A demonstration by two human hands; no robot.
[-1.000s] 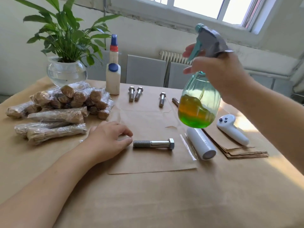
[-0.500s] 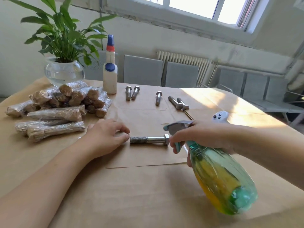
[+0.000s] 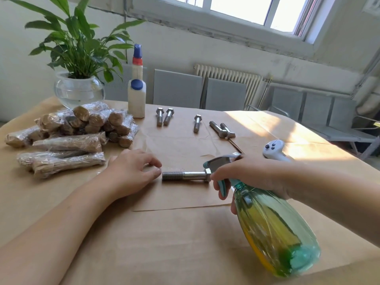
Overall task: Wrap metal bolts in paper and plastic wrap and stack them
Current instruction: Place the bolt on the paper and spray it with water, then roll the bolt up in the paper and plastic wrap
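The right hand [image 3: 253, 173] has its grip clamped on the neck of the spray bottle [image 3: 275, 229], one finger curled round the teal trigger, with the nozzle just beside the hexagonal head of the bolt [image 3: 186, 176]. That bolt lies flat on the paper sheet [image 3: 181, 153] near the middle of the bench [image 3: 164, 254]. The left hand [image 3: 131, 171] rests on the sheet just left of the threaded end, fingers loosely curled and holding nothing. The likeliest trouble is overspray: aimed this close and low, a squeeze could wet the paper well beyond the bolt and soften it so it tears when rolled. Mist may also reach the left fingertips, making the steel slippery to handle. The bottle is tilted steeply, so the pickup may draw air and sputter. A nudge from the nozzle could roll the bolt. The wrapped bundles [image 3: 67, 138] at far left and the bare bolts [image 3: 164, 118] beyond look safely apart.
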